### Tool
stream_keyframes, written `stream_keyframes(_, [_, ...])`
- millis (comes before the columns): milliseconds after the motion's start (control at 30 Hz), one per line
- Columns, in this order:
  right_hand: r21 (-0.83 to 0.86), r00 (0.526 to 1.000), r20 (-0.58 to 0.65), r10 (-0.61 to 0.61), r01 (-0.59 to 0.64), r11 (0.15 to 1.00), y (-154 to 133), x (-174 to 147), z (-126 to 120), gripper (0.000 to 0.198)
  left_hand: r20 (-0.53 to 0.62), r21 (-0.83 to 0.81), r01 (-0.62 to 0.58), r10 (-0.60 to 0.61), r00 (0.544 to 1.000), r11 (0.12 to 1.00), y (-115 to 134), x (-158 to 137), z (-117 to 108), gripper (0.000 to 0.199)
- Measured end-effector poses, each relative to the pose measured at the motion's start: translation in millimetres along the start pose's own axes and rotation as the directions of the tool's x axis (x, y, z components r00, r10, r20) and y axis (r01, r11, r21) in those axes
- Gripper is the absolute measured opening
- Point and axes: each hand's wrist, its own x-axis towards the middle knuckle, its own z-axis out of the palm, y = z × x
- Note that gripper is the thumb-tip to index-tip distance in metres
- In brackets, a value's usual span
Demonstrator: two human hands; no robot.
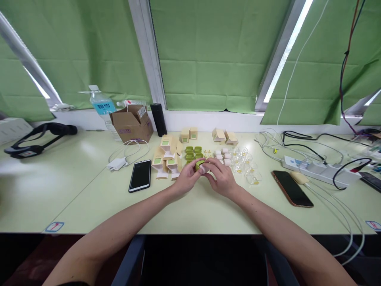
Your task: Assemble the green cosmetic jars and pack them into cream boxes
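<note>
Both of my hands meet over the middle of the table. My left hand [187,179] is closed around a small green tub [198,163]. The fingers of my right hand [222,177] pinch a small whitish-pink piece [203,169] against the tub; whether it is inside cannot be made out. Just beyond my hands stand several green tubs [189,149] and tiny yellow-green bits [207,151]. Several pale pink pieces [227,162] sit by my right fingers, with clear plastic domes [253,178] to their right. Open cream cartons [159,163] lie beyond my left hand.
More cream cartons [218,135] stand farther back. A phone [139,176], a charger [117,163] and a cardboard box [132,125] are on the left, beside a black cylinder [158,120]. On the right lie another phone [291,188], a power strip [321,171] and loose cables.
</note>
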Motion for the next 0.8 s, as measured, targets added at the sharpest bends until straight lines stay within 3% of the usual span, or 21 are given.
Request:
stream_keyframes(233, [0.014, 1.000, 0.022, -0.005, 0.004, 1.000, 2.2, -4.0, 4.5, 0.023, 0.058, -0.018, 0.006, -0.005, 0.998, 1.000, 0.8, -3.0, -2.2, 0.063])
stream_keyframes(800, [0.010, 1.000, -0.001, -0.030, 0.030, 0.999, -1.9, -1.1, 4.9, 0.022, 0.030, 0.000, -0.016, 0.016, 0.999, 1.000, -0.5, -4.7, -0.3, 0.059])
